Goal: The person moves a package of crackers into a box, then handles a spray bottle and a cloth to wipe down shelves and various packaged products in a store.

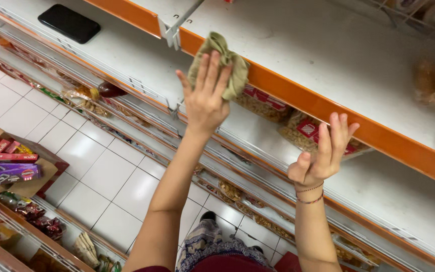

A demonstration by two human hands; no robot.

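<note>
At 1 o'clock a blurred snack bag (433,83) defies naming. The left hand (206,95) hides much of the olive cloth (221,63). At 8 o'clock the cardboard box (6,174) runs off-frame.

The rag (221,63) is a dull olive green. Shelves (328,55) are pale grey-white with a bright orange front edge (358,128). Snack bags (305,132) are clear with red-and-white labels, tan stuff inside. There's a flat black thing (69,23) on the shelf, white floor tiles (101,171), and a thin dark red bracelet (310,194).
</note>
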